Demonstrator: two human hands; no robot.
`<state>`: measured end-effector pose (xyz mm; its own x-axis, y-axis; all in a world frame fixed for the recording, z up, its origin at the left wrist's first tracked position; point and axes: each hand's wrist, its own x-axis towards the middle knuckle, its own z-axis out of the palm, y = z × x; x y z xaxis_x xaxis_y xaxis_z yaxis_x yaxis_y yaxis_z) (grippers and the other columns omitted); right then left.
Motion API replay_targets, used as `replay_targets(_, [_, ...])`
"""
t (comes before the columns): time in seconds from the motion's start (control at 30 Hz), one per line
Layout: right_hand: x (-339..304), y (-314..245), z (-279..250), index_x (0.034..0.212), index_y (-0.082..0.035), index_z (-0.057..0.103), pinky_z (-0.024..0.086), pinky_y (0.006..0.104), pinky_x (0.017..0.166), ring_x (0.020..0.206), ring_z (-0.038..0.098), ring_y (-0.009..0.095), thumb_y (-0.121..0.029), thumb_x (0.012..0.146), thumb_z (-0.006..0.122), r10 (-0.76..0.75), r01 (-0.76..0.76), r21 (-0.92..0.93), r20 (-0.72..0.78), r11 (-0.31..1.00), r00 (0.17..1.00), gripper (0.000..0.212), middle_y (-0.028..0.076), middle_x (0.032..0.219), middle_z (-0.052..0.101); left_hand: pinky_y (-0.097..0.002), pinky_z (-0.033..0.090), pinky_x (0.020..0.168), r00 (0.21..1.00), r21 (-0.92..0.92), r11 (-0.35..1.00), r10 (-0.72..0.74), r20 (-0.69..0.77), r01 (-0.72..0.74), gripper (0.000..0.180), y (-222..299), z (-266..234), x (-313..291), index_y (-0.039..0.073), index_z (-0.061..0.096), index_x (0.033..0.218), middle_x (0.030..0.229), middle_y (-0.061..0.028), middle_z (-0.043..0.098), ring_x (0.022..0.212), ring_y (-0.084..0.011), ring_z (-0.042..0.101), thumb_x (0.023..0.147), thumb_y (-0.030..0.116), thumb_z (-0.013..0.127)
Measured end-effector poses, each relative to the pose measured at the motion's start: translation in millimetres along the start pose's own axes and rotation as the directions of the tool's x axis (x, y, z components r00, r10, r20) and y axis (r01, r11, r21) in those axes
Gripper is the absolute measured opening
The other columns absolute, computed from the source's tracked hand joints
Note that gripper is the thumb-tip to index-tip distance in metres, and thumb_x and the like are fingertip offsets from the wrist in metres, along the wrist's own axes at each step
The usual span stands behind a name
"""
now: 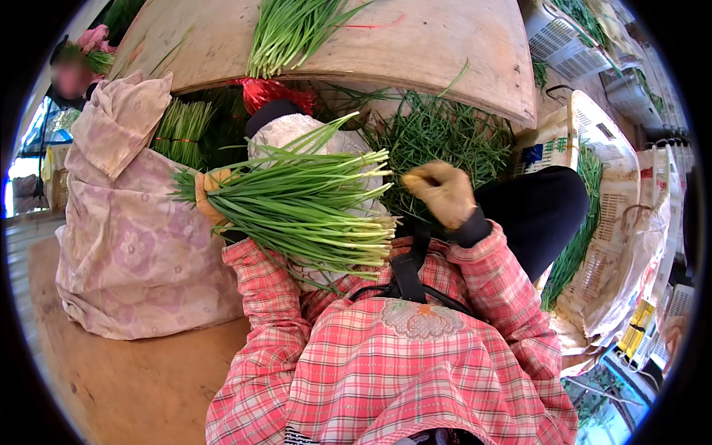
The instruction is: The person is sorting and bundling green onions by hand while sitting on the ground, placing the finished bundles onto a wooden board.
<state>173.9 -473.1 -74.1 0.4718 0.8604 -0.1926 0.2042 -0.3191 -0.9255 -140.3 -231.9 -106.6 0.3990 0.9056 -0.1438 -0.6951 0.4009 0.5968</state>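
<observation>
My left hand (213, 196), in a tan glove, is wrapped round a thick bunch of garlic chives (311, 200). The bunch lies sideways over my lap, green leaves toward the hand, pale stem ends fanned out to the right. Just past those ends is my right hand (443, 194), gloved too and slightly blurred. Its fingers are curled together, apart from the bunch; whether they pinch anything I cannot make out. Loose green trimmings (445, 137) are heaped beyond it, under the table edge.
More chives (285, 37) lie on the wooden table (415, 52) ahead, above red strings (278, 95). A tied bundle (183, 132) stands at left beside a flowered cloth (141, 245). White crates (604, 148) with greens line the right. Another person (73, 78) is at far left.
</observation>
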Motion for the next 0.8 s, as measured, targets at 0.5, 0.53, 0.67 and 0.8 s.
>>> replay_targets(0.5, [4.8,7.8,-51.0,0.105,-0.006,0.06,0.048,0.0385,0.07,0.079,0.061,0.031,-0.023,0.075,0.068,-0.213,0.156,-0.573,-0.032,0.805,0.977,0.036,0.016,0.093,0.062,-0.0301,0.028,0.056,0.947,-0.131,0.987,-0.043,0.319,0.089,0.037,4.2,-27.5,-3.3,0.017,0.033,0.06,0.057,0.0025,0.032,0.055,-0.012,0.028,0.093,0.032,0.039])
replay_targets(0.53, [2.2,-9.7,-44.0,0.106,-0.006,0.06,0.048,0.0389,0.07,0.079,0.06,0.031,-0.023,0.075,0.067,-0.412,0.333,-0.523,-0.039,0.785,0.91,0.035,0.016,0.091,0.062,-0.0303,0.028,0.056,0.935,-0.146,0.983,-0.053,0.351,0.11,0.037,5.4,-17.9,-2.6,0.016,0.033,0.06,0.058,0.0025,0.032,0.055,-0.0122,0.028,0.093,0.032,0.039])
replay_targets(0.67, [7.5,-66.3,4.7,0.095,-0.007,0.063,0.047,0.0384,0.068,0.08,0.06,0.029,-0.027,0.077,0.065,-0.644,0.623,-0.522,0.171,0.583,0.746,0.027,0.014,0.085,0.063,-0.0301,0.027,0.056,0.973,-0.082,0.996,0.037,0.228,-0.019,0.039,8.4,2.4,-5.4,0.015,0.03,0.059,0.059,0.0019,0.029,0.057,-0.0128,0.028,0.094,0.031,0.039])
replay_targets(0.8, [7.6,-38.1,35.4,0.084,-0.001,0.066,0.047,0.0312,0.064,0.07,0.06,0.019,-0.016,0.079,0.066,-0.343,0.357,-0.147,0.111,0.923,0.933,0.016,0.01,0.078,0.065,-0.0303,0.027,0.055,0.989,-0.008,0.998,0.068,0.132,-0.068,0.04,9.1,8.5,-9.1,0.015,0.028,0.058,0.06,0.0016,0.028,0.058,-0.0129,0.027,0.094,0.03,0.038])
